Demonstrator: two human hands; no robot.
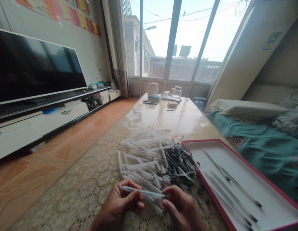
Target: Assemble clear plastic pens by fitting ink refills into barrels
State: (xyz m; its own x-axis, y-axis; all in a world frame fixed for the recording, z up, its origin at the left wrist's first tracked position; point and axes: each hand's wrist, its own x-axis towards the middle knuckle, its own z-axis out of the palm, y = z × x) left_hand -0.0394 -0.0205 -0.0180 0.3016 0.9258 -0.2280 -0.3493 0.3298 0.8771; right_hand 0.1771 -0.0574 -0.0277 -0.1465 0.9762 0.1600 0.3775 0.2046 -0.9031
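Observation:
Between my two hands lies a pen with a whitish, translucent barrel, held nearly level above the table. My left hand pinches its left part between thumb and fingers. At its dark right end, my right hand grips with thumb and forefinger. Just beyond the hands spreads a heap of whitish pen barrels. Against its right side is a pile of dark pen refills, with small black pieces near it. Part of the heap is hidden behind my hands.
A shallow box lid with a red rim stands at the right, several refills with black ends inside. A drinking glass stands farther up the table. At the far end are a glass jug and a small box.

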